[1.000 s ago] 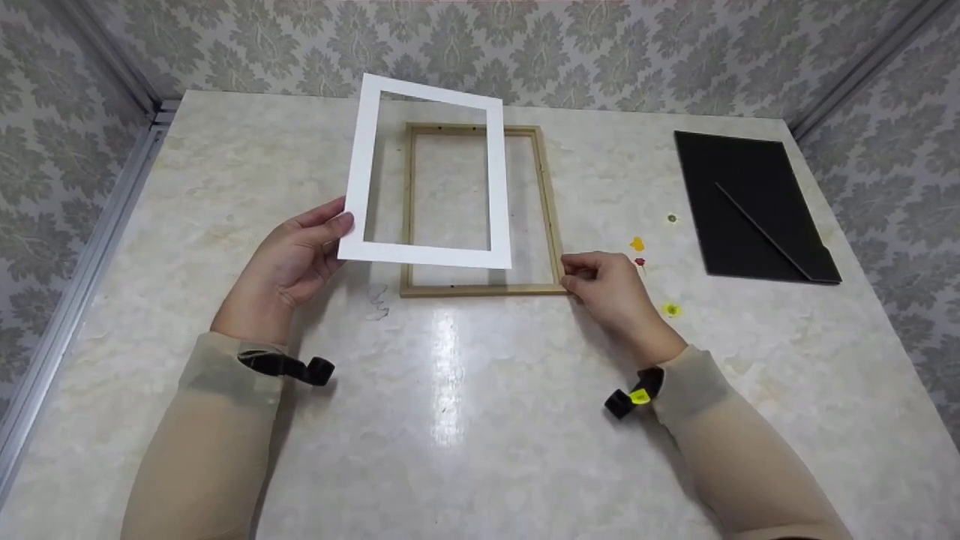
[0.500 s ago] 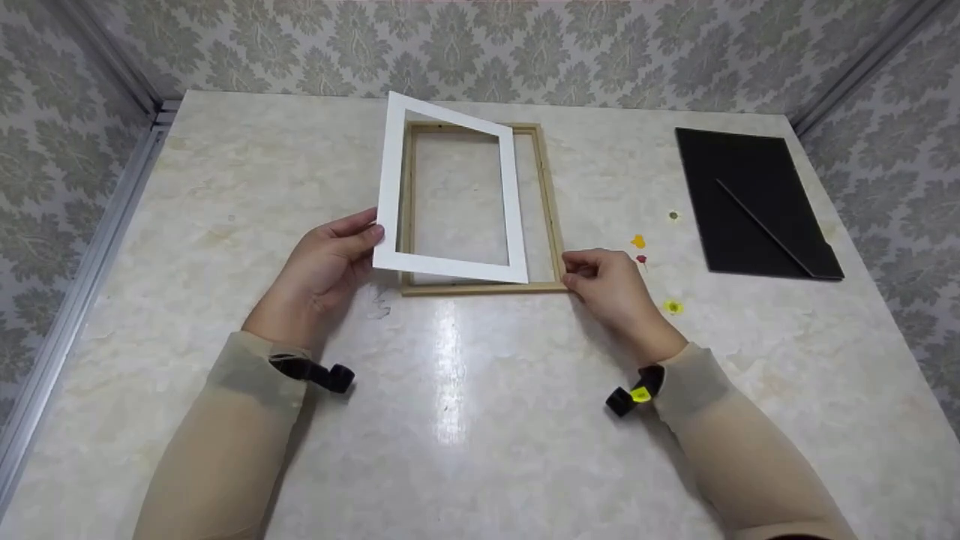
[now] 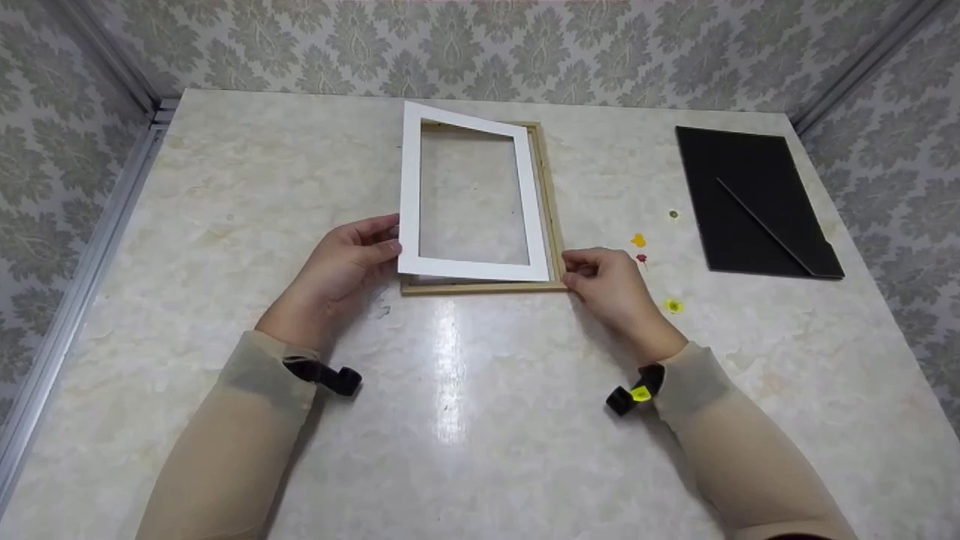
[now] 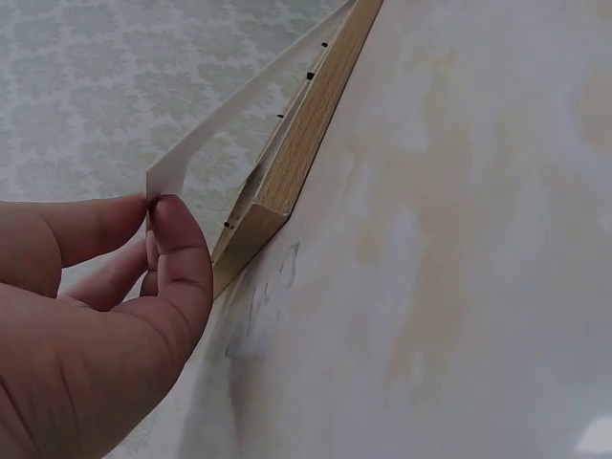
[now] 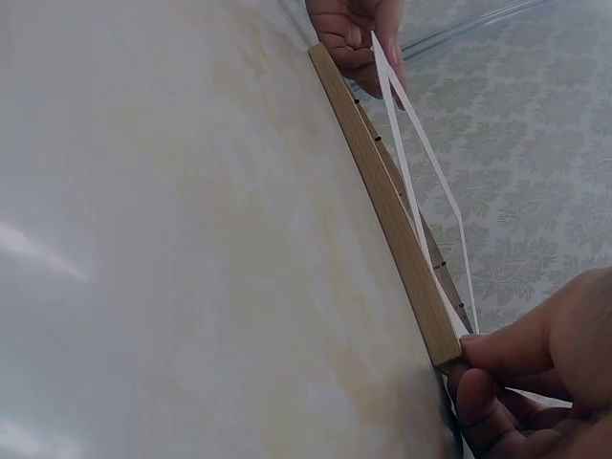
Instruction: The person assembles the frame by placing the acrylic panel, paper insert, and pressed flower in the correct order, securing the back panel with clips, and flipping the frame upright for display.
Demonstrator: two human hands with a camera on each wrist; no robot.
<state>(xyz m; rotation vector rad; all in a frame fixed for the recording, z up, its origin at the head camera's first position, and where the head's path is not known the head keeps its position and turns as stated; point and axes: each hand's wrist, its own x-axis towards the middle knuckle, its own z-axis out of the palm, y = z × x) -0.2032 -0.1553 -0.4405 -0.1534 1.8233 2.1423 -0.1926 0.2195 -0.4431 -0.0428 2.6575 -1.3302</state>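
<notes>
A white picture mat [image 3: 410, 187] with a rectangular window is tilted over the wooden picture frame [image 3: 480, 288], its left side raised and its right side low inside the frame. My left hand [image 3: 341, 262] pinches the mat's left edge between thumb and fingers, above the frame, as the left wrist view shows with the mat [image 4: 229, 110]. The frame lies flat on the table. My right hand [image 3: 611, 289] grips the frame's near right corner; in the right wrist view, thumb and finger close on the end of the wooden frame [image 5: 402, 239].
To the right lies a black board [image 3: 742, 202] with a stand leg lying diagonally across it. Between it and the frame are small dried flowers: a yellow one [image 3: 673, 306], an orange petal [image 3: 638, 240], a red one [image 3: 641, 258] and a pale one [image 3: 673, 214].
My left hand has carried the mat right and down, from above the frame's left side until its right side dips into the frame. The right hand has stayed at the frame's corner.
</notes>
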